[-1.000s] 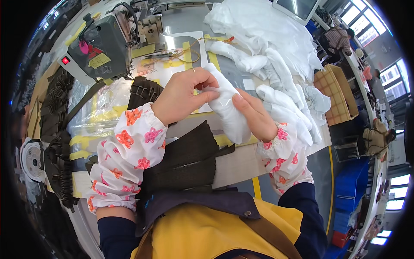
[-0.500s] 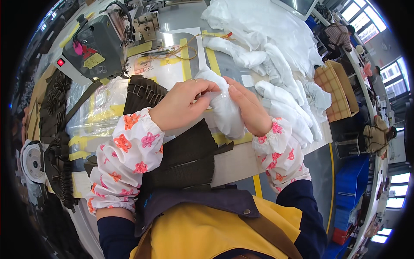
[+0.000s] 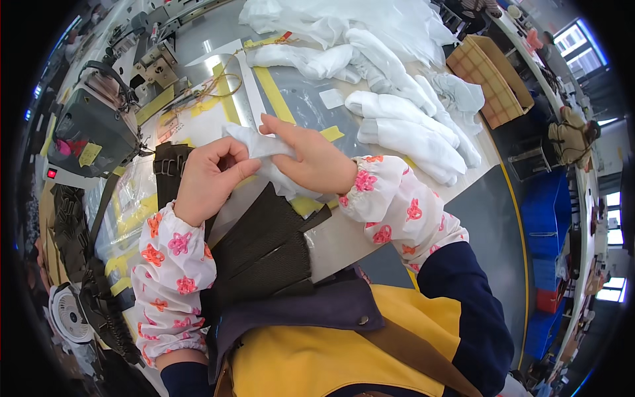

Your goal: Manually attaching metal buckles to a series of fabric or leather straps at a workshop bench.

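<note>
Surface: pale worktable (image 3: 344, 246), partly covered by a transparent grey sheet (image 3: 301, 99) edged with yellow tape (image 3: 272, 92). At its near edge, one dark olive, ribbed textile panel (image 3: 264, 248). Beyond, white rolled cloth bundles (image 3: 403, 126) lie side by side, with a heap of thin white material (image 3: 370, 20) behind them. Left: dark grey sewing machine (image 3: 99, 132) bearing a yellow note; below it, a round white fan (image 3: 69, 314).

In hand: one crumpled white cloth piece (image 3: 258, 143), above the table between both hands. Left hand (image 3: 215, 175): thumb and forefinger pinch its near side. Right hand (image 3: 314, 155): fingers extended, thumb apart, cloth between; firmness of grip cannot be told.

Room: grey floor (image 3: 486, 218) with yellow line, yellow plaid carton (image 3: 489, 79), blue bins (image 3: 546, 212).

Obscured: the cloth piece's middle, behind the right hand; the left hand's remaining fingers, curled away. Cut off: a person (image 3: 479, 8), top edge. Indistinct: far-left items, blurred at the dark rim.
</note>
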Available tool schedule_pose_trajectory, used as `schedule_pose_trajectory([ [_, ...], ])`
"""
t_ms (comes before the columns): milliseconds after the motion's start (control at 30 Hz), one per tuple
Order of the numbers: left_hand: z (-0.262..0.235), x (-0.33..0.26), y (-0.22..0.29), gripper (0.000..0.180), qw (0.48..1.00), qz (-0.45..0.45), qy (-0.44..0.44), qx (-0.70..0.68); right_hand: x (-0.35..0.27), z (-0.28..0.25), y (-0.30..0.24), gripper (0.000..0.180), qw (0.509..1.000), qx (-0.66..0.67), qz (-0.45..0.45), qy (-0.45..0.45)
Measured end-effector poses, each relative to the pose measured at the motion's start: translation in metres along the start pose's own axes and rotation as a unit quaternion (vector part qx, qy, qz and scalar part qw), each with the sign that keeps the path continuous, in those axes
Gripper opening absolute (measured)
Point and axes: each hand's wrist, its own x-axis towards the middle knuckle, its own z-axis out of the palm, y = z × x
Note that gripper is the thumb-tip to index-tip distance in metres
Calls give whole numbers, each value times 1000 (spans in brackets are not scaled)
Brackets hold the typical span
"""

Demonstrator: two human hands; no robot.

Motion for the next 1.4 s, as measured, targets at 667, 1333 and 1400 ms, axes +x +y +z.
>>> schedule_pose_trajectory([
  [667, 3, -1, 13, 25, 963, 162, -196, -93, 17, -5, 19, 25, 933, 291, 90, 194],
  [1333, -38, 105, -15, 54, 881, 137, -159, 424, -4, -70, 3, 56, 927, -315, -134, 152],
  [1400, -40, 106, -30, 57, 921, 147, -92, 350, 24, -62, 7, 63, 912, -332, -192, 149],
])
